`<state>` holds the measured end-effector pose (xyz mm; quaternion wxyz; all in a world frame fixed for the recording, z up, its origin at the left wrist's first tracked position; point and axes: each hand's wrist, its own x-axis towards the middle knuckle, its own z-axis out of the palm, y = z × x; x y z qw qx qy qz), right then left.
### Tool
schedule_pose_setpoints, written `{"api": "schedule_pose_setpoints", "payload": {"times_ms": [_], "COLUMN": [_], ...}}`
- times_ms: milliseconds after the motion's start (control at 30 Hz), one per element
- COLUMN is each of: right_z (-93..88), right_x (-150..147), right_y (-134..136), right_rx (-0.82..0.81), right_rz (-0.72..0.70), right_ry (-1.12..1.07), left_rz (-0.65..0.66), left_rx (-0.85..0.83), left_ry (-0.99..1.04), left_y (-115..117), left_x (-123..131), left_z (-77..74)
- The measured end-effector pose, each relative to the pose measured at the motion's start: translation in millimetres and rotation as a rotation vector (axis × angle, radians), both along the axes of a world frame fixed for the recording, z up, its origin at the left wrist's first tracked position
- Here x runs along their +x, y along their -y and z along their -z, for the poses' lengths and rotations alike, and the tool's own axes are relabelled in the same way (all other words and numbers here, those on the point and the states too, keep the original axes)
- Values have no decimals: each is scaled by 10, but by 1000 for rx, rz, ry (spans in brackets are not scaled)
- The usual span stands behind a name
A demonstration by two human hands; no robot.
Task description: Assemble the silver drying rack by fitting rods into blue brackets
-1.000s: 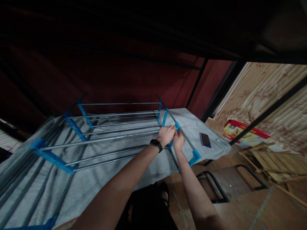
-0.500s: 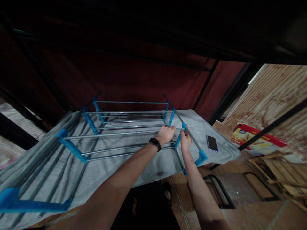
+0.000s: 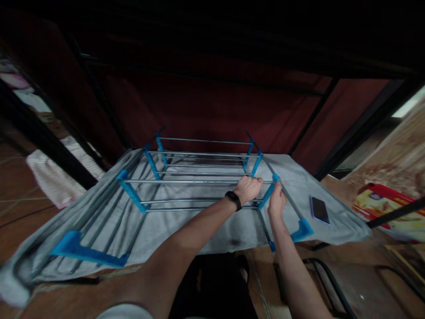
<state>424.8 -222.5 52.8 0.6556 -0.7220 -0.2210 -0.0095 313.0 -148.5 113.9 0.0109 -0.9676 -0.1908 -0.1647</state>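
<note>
- Around us, a dark red panel [image 3: 206,110] backs the work and brown floor tiles [image 3: 13,186] run below; such dim light could hide a badly seated joint.
- Under our work spreads a grey cloth [image 3: 292,173], creased at its left side. We judge that a hard push could drag it, and whatever rests on it, toward us.
- Lying across that cloth is the rack [image 3: 181,181] of grey tubes and blue brackets. Forcing one joint alone could twist the frame and loosen the others.
- Well apart from our work, a pale striped cloth [image 3: 59,173] lies low at left, and a red and yellow box [image 3: 388,206] sits low at right.
- At the rack's right end, our left hand [image 3: 249,188] is curled round a long tube [image 3: 212,182]; our right hand [image 3: 277,201] grips where a blue bracket [image 3: 266,197] meets the side pole [image 3: 292,201]. Skin could get pinched should the tube slip suddenly.
- Just right of that pole rests a phone [image 3: 320,210]; a lurch of the frame could knock it floorward.
</note>
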Motion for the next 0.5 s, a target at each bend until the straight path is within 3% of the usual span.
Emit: {"api": "schedule_pose_setpoints", "payload": {"times_ms": [200, 367, 500], "right_z": [85, -15, -90], "right_x": [101, 20, -29], "right_y": [-8, 20, 81], "right_rx": [-223, -186, -164], "right_rz": [123, 155, 114], "right_ry": [-58, 26, 68], "left_rz": [34, 42, 65], "left_rx": [-67, -137, -52], "left_ry": [-24, -51, -13], "left_y": [-39, -42, -2], "left_x": [-7, -20, -88], "left_z": [-28, -40, -44]}}
